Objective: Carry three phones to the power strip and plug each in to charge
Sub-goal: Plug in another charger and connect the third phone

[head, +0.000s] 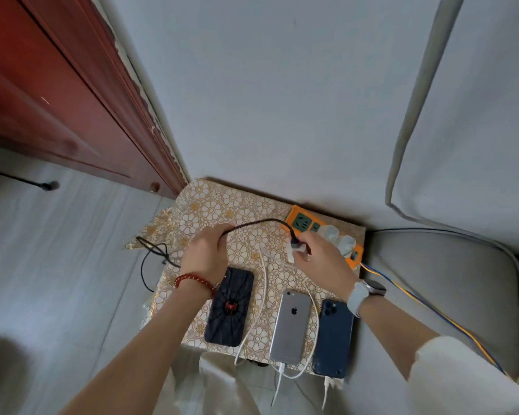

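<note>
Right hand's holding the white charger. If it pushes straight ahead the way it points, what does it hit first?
Most likely the orange power strip, near its free green socket. The right hand and charger point up-left at it; depth is unclear from overhead.

power strip point(300, 220) orange, green | tablecloth point(210, 205) gold floral | door point(57, 94) red-brown

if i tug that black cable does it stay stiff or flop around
Probably floppy: the black cable arcs loosely between the left hand and the white adapter pinched by the right hand. Its slack droops off the table edge in loops, so it may snag. It looks braided, so likely not slippery.
</note>
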Demonstrator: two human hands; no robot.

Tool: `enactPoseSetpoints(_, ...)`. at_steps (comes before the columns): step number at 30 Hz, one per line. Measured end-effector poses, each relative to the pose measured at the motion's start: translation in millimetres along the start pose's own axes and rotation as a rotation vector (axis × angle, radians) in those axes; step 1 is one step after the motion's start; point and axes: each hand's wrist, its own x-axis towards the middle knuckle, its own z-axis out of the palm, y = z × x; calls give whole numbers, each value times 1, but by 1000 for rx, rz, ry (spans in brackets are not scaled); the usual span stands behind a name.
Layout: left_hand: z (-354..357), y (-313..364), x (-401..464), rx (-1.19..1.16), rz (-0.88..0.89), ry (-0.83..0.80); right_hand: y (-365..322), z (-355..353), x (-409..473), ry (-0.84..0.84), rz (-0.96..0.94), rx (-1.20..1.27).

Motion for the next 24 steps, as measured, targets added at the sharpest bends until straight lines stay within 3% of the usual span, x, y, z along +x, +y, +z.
enactPoseSetpoints(2,9,3,1,70,0,-47,6,-6,-6,-89,14,21)
enactPoseSetpoints(5,21,10,1,272,57,-85,6,-16,-1,-41,89,207)
enactPoseSetpoints(10,48,20,-11,502,468,-284,2,-25,24,91,221,340)
enactPoseSetpoints(15,56,1,-39,319,480,-579,13,-30,34,240,289,295)
enactPoseSetpoints(19,51,-10,-46,286,409,-554,18,-26,39,389,287,150)
enactPoseSetpoints(24,51,-10,-38,252,397,-453,21,-22,42,331,341,13)
